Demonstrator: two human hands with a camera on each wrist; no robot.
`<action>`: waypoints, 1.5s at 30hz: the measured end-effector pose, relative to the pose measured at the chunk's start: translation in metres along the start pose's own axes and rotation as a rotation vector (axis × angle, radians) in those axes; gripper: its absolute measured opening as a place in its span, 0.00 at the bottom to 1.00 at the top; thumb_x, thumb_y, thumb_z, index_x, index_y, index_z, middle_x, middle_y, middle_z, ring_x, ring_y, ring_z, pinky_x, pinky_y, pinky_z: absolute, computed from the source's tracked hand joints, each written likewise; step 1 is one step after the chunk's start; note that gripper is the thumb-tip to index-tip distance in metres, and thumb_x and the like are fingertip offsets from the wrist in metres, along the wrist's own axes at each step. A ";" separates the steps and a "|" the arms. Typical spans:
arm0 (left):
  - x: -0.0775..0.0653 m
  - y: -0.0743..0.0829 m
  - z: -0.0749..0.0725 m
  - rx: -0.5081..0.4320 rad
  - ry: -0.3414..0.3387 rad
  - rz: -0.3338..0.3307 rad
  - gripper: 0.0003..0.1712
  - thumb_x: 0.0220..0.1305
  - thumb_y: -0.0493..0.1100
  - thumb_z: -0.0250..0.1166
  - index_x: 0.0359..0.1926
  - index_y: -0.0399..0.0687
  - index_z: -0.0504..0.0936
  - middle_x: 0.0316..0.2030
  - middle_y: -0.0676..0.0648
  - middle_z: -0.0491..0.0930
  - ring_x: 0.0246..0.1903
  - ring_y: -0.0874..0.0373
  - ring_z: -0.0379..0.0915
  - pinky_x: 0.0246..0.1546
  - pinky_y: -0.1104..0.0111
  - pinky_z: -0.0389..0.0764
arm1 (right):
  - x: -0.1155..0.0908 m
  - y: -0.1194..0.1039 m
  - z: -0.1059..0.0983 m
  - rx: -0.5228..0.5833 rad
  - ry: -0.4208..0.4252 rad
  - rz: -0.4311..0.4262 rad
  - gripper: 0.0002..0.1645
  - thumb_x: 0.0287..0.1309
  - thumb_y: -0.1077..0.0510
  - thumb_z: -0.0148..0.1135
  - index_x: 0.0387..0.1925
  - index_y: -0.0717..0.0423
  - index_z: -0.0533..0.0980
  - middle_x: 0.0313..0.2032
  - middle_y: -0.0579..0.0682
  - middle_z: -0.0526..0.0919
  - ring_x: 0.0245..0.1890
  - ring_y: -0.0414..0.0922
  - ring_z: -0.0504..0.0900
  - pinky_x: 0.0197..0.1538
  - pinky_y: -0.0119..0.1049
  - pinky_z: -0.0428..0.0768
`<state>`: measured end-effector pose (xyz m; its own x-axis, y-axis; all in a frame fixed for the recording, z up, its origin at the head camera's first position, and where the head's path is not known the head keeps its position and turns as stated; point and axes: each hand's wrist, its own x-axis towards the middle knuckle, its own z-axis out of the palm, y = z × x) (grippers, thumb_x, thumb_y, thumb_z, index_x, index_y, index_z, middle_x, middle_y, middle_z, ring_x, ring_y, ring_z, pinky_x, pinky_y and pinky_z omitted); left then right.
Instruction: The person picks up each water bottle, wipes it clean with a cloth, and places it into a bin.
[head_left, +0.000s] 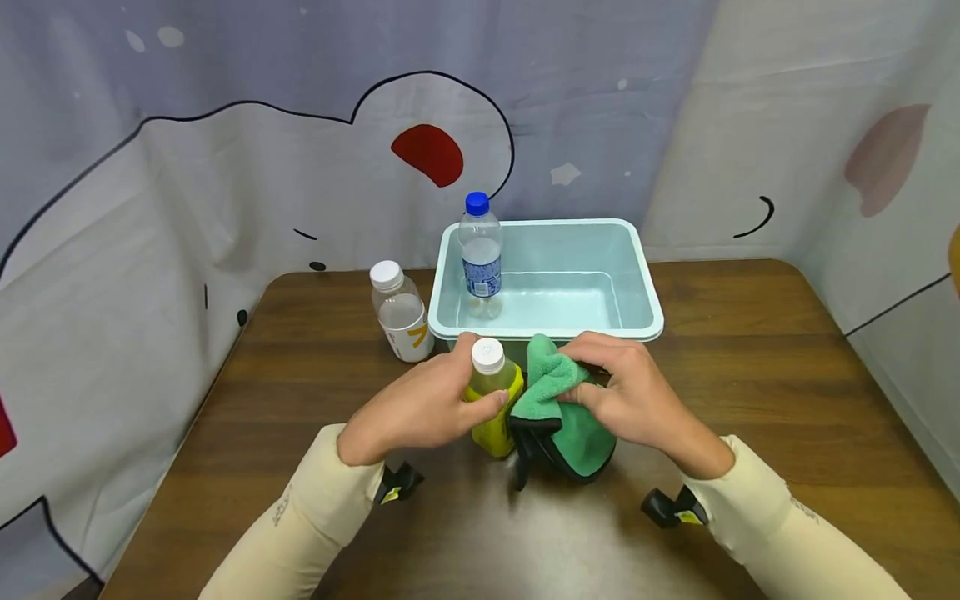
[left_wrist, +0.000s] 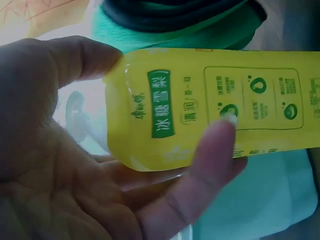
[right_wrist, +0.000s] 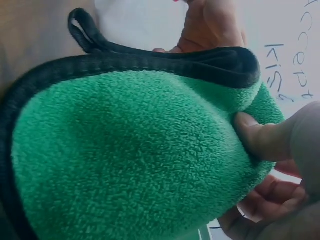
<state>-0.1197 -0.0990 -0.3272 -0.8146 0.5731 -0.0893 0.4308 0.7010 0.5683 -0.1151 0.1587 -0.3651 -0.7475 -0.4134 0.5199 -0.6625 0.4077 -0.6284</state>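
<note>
My left hand [head_left: 429, 402] grips a bottle with a yellow label [head_left: 495, 408] and a white cap, its thumb and fingers round the sides. Up close in the left wrist view, the yellow label [left_wrist: 185, 105] carries green print. A green cloth [head_left: 581, 425] with black edging is bunched right beside the bottle. My right hand [head_left: 633, 387] pinches the cloth's upper part between thumb and fingers. The right wrist view shows the cloth's fuzzy face [right_wrist: 130, 155] and a black hanging loop [right_wrist: 82, 30], with the thumb pressed into a fold.
A light blue plastic basin [head_left: 645, 317] stands at the table's back edge. In front of its left part overlaps a clear bottle with a blue cap [head_left: 482, 271]. Left of the basin, a white-capped bottle [head_left: 403, 317] tilts slightly. The wooden table [head_left: 765, 400] extends to both sides.
</note>
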 end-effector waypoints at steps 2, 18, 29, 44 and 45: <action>-0.001 -0.002 0.000 -0.018 0.004 0.020 0.27 0.67 0.54 0.60 0.57 0.46 0.61 0.34 0.51 0.78 0.29 0.61 0.74 0.33 0.68 0.77 | 0.003 -0.001 -0.001 0.021 0.003 -0.018 0.17 0.44 0.66 0.76 0.37 0.45 0.85 0.34 0.39 0.85 0.37 0.34 0.81 0.43 0.26 0.78; 0.006 -0.010 0.019 -0.342 0.123 0.093 0.21 0.67 0.51 0.64 0.59 0.57 0.74 0.51 0.56 0.80 0.50 0.62 0.76 0.54 0.64 0.79 | 0.014 0.002 0.011 0.070 -0.086 -0.050 0.16 0.52 0.68 0.70 0.40 0.47 0.84 0.38 0.41 0.85 0.39 0.36 0.80 0.43 0.31 0.79; 0.006 0.001 0.024 -0.376 0.167 -0.060 0.27 0.64 0.49 0.68 0.62 0.55 0.74 0.52 0.51 0.81 0.49 0.57 0.79 0.54 0.59 0.81 | -0.014 0.034 0.050 -0.167 -0.249 0.041 0.18 0.40 0.72 0.63 0.31 0.47 0.83 0.30 0.39 0.80 0.31 0.35 0.76 0.36 0.29 0.76; 0.009 0.004 0.030 -0.347 0.330 -0.135 0.22 0.52 0.56 0.75 0.49 0.63 0.83 0.46 0.50 0.75 0.48 0.57 0.68 0.45 0.64 0.77 | -0.033 0.044 0.070 -0.283 -0.422 0.202 0.15 0.42 0.68 0.64 0.23 0.43 0.76 0.25 0.38 0.74 0.27 0.36 0.69 0.33 0.29 0.70; 0.009 0.005 0.030 -0.316 0.329 -0.146 0.22 0.52 0.56 0.74 0.50 0.62 0.83 0.46 0.49 0.74 0.48 0.56 0.66 0.46 0.63 0.75 | -0.035 0.044 0.070 -0.276 -0.422 0.203 0.14 0.43 0.68 0.65 0.25 0.44 0.78 0.27 0.38 0.76 0.28 0.36 0.71 0.34 0.30 0.71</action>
<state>-0.1127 -0.0776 -0.3496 -0.9595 0.2776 0.0486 0.2056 0.5714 0.7945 -0.1152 0.1345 -0.4512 -0.8154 -0.5718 0.0905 -0.5371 0.6888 -0.4869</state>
